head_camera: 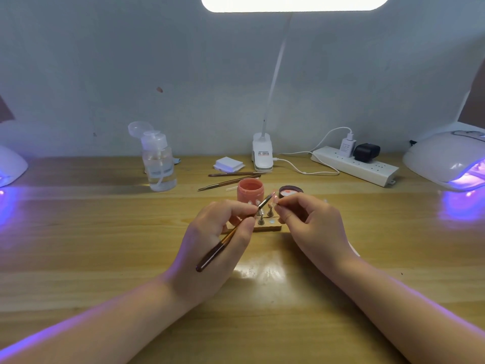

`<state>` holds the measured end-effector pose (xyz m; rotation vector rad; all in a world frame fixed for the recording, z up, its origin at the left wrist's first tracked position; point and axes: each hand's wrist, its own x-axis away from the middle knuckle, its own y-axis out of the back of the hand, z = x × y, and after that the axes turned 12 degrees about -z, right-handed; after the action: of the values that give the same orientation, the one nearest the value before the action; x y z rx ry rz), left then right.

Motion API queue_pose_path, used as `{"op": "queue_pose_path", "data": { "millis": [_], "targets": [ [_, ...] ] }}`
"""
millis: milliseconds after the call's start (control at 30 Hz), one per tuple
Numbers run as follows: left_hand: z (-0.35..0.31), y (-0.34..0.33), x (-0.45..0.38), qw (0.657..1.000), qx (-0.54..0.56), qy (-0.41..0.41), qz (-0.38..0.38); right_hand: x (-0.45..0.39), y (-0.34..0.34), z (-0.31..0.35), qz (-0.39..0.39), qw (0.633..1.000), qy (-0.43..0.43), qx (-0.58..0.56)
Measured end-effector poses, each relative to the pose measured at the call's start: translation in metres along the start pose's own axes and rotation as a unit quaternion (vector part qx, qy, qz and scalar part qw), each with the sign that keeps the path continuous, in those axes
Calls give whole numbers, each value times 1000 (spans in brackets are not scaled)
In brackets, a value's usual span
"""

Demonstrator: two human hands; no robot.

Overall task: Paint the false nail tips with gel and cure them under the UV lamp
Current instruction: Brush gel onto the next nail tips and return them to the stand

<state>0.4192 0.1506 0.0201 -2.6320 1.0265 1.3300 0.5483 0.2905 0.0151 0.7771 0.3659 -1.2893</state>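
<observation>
Both forearms cut off at the lower frame edge. Left hand [210, 232] grips a brush [231, 232] pen-style, fingers curled round the shaft. Brush: slim, dark glossy butt, amber mid-section, metal ferrule; long axis runs from lower left up to the right, bristle end pointing at the nail tip [276, 198]. Right hand [312, 222] pinches something thin between thumb and forefinger, carrying that pale pink tip; the stick or stem itself is hidden by the fingers. Whether bristles touch the tip: cannot tell, too small.

Between and just behind the hands, a wooden holder block [266, 227], partly covered by the left fingers, w/ small metal cone stands [270, 213] upright on it; count unclear. Bench [105, 245]: wood grain, glossy, lamp glare near centre.

Behind the block, an open coral jar [249, 190], cylindrical, matte; its lid [290, 191] lies inverted just right of it, partly behind the right fingers. Two more brushes [231, 178] lie flat beyond, roughly left-right. Further back: clear pump bottle [158, 161] w/ flip cap open, stack of white pads [228, 164], white clip lamp base [262, 155] w/ thin neck; lamp head cut off at top. White power strip [354, 166] w/ two plugs. UV lamp [446, 158], white dome, violet glow, cut off at right edge; a second glowing dome [10, 164] cut off at left.
</observation>
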Motion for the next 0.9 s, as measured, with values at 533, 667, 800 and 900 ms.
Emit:
{"op": "queue_pose_path", "data": {
  "millis": [533, 667, 800, 900],
  "targets": [
    [0, 1, 0, 1000, -22, -5, 7, 0, 0, 2, 2, 1000, -4, 20],
    [-3, 1, -1, 1000, -21, -1, -14, 0, 1, 3, 2, 1000, -1, 24],
    [-3, 0, -2, 999, -41, -4, 9, 1, 1, 3, 11, 999, 11, 34],
    [-1, 1, 0, 1000, -15, 25, -5, 0, 0, 2, -8, 999, -9, 35]
  ]
}}
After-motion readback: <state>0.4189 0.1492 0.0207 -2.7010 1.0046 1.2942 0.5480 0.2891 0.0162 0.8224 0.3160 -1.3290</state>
